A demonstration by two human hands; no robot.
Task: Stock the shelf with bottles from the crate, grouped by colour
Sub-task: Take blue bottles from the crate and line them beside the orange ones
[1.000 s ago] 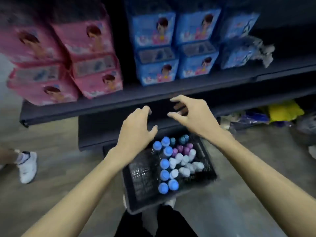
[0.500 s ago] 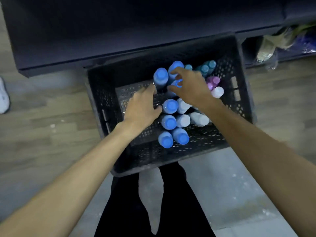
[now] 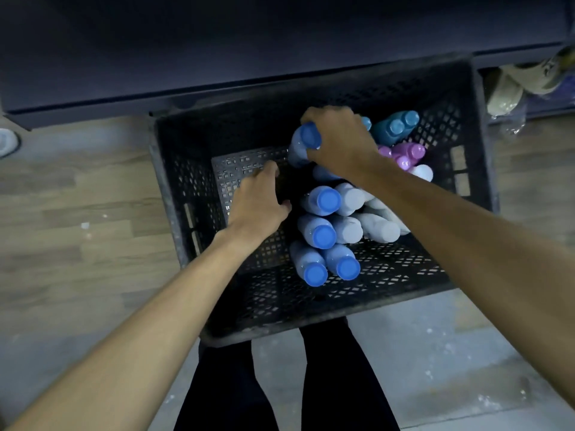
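A dark shelf [image 3: 217, 51] overhangs a black perforated crate [image 3: 193, 181] on the floor, where a person's right hand [image 3: 339, 144] curls round the neck of one blue-capped bottle [image 3: 303, 146] at the crate's far side. Nearer than that grip stand four more blue-capped bottles [image 3: 323, 200], with about four white ones [image 3: 351, 199] just right of them; beyond the gripping hand's right side sit two teal bottles [image 3: 395, 127] and two or three purple ones [image 3: 407, 152]. The left hand [image 3: 258, 203], left of the grip, holds nothing, fingers loosely bent over the crate's bare floor.
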